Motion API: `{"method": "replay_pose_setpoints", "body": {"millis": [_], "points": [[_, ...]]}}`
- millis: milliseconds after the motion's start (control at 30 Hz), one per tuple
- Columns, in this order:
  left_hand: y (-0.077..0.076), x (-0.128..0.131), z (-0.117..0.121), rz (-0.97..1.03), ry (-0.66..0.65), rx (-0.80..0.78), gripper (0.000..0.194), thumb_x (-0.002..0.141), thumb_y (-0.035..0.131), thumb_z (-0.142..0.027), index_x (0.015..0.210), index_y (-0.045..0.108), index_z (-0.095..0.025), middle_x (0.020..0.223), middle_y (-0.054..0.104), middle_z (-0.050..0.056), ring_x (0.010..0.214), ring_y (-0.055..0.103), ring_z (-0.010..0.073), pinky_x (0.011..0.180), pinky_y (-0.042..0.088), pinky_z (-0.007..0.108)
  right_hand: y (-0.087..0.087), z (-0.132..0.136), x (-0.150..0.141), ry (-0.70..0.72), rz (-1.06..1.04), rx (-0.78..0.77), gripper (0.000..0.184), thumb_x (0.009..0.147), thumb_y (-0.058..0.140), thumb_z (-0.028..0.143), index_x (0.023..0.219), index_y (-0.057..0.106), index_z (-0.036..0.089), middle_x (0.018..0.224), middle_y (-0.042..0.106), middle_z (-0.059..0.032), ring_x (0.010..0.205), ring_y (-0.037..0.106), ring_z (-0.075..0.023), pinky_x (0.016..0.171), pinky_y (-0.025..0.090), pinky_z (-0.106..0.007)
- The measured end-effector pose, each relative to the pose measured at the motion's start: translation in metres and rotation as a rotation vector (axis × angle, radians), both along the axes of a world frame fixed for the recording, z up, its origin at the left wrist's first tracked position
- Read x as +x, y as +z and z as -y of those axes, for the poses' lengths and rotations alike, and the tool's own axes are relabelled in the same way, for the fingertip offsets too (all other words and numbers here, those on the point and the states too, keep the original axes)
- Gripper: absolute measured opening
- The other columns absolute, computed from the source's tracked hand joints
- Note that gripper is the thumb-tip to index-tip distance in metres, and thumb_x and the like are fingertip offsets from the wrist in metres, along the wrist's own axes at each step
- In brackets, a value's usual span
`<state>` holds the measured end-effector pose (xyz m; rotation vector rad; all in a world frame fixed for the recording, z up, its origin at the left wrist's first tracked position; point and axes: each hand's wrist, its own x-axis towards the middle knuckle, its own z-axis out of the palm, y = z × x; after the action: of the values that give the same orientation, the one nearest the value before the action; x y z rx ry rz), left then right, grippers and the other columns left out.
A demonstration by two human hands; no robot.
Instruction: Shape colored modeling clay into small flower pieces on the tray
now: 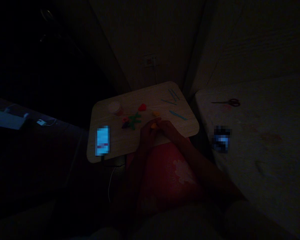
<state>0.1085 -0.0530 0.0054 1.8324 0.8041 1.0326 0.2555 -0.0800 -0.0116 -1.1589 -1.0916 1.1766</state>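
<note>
We've got the yellow piece [153,125] between our L hand [147,133] & R hand [168,128], over the table [125,141]; fingers bunched round it, but too dark to tell which pinch. Green piece [134,120] & red piece [142,107] look shaped, we'd judge; yellow's prob. mid-work, w/ another yellow lump [156,114] loose beyond.

Tabletop [122,141] wood-grained, smooth and matt, orange lump [153,126] clay-like, matt, green piece [134,121] likewise, scissors [233,102] metal-bladed by look, wall socket [149,61] plastic-looking
</note>
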Motion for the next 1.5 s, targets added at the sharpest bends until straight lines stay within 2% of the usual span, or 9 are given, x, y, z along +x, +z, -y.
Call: {"method": "replay_pose_setpoints", "body": {"millis": [233,367,600,900,1067,1233,1333,1400,1500], "points": [[-0.001,-0.005,0.002,0.004,0.055,0.070,0.050,0.103,0.052,-0.056,0.119,0.078,-0.017,0.119,0.080,0.013,0.109,0.076,0.0272,0.099,0.060,0.044,-0.001,0.003,-0.006,0.069,0.127,0.046,0.055,0.086,0.064,0.070,0.080,0.075,0.017,0.076,0.072,-0.0050,0.073,0.062,-0.0183,0.070,0.049,-0.029],[-0.002,-0.002,-0.001,-0.057,0.036,0.141,0.044,0.104,0.051,-0.048,0.127,0.074,-0.018,0.129,0.077,0.014,0.117,0.073,0.0273,0.106,0.057,0.046,-0.002,0.001,-0.006,0.050,0.189,0.024,0.051,0.088,0.063,0.065,0.076,0.072,0.016,0.070,0.067,-0.0032,0.066,0.057,-0.0156,0.061,0.042,-0.026],[-0.002,0.002,0.002,-0.009,-0.035,0.119,0.049,0.099,0.060,-0.035,0.145,0.060,-0.020,0.145,0.067,0.015,0.133,0.065,0.0276,0.116,0.052,0.046,0.006,0.002,-0.001,0.049,0.194,0.088,0.051,0.090,0.061,0.066,0.079,0.073,0.017,0.076,0.070,-0.0041,0.071,0.060,-0.0169,0.066,0.045,-0.027],[-0.004,-0.004,0.002,0.054,-0.110,0.009,0.060,0.095,0.069,-0.050,0.145,0.061,-0.020,0.140,0.070,0.016,0.127,0.069,0.0299,0.114,0.054,0.048,0.004,0.007,0.002,0.070,-0.062,0.067,0.053,0.080,0.072,0.071,0.079,0.075,0.018,0.085,0.072,-0.0051,0.079,0.063,-0.0185,0.076,0.051,-0.031],[0.001,-0.001,0.002,0.077,-0.096,-0.044,0.055,0.096,0.063,-0.062,0.130,0.071,-0.019,0.129,0.076,0.016,0.119,0.073,0.0293,0.106,0.058,0.045,-0.006,0.002,0.004,0.089,-0.074,0.052,0.054,0.080,0.070,0.073,0.081,0.077,0.020,0.091,0.075,-0.0062,0.086,0.067,-0.0206,0.084,0.054,-0.034],[0.003,0.000,0.004,0.076,-0.028,-0.044,0.044,0.099,0.062,-0.056,0.118,0.077,-0.019,0.119,0.080,0.012,0.111,0.075,0.0271,0.102,0.060,0.042,-0.012,0.001,0.001,0.063,0.021,0.053,0.059,0.090,0.057,0.076,0.092,0.078,0.021,0.097,0.077,-0.0084,0.096,0.070,-0.0240,0.095,0.056,-0.039],[0.002,-0.002,0.005,0.034,0.023,-0.037,0.042,0.101,0.059,-0.055,0.113,0.078,-0.020,0.114,0.081,0.011,0.105,0.076,0.0268,0.096,0.062,0.042,-0.010,0.002,-0.002,0.051,0.026,0.065,0.062,0.090,0.055,0.079,0.097,0.078,0.022,0.103,0.078,-0.0099,0.100,0.070,-0.0255,0.098,0.055,-0.041],[0.001,-0.003,0.005,0.005,0.031,-0.016,0.043,0.102,0.057,-0.055,0.113,0.079,-0.020,0.114,0.081,0.011,0.104,0.077,0.0269,0.096,0.062,0.043,-0.009,0.002,-0.004,0.075,0.021,0.059,0.062,0.088,0.057,0.079,0.094,0.077,0.021,0.100,0.078,-0.0100,0.097,0.070,-0.0254,0.093,0.056,-0.040],[0.000,-0.002,0.004,-0.025,0.006,0.056,0.045,0.103,0.054,-0.054,0.119,0.078,-0.020,0.121,0.080,0.011,0.113,0.075,0.0271,0.104,0.059,0.045,-0.008,0.001,-0.005,0.078,0.057,0.006,0.063,0.087,0.057,0.078,0.080,0.073,0.018,0.081,0.073,-0.0076,0.080,0.067,-0.0222,0.074,0.054,-0.034]]}}
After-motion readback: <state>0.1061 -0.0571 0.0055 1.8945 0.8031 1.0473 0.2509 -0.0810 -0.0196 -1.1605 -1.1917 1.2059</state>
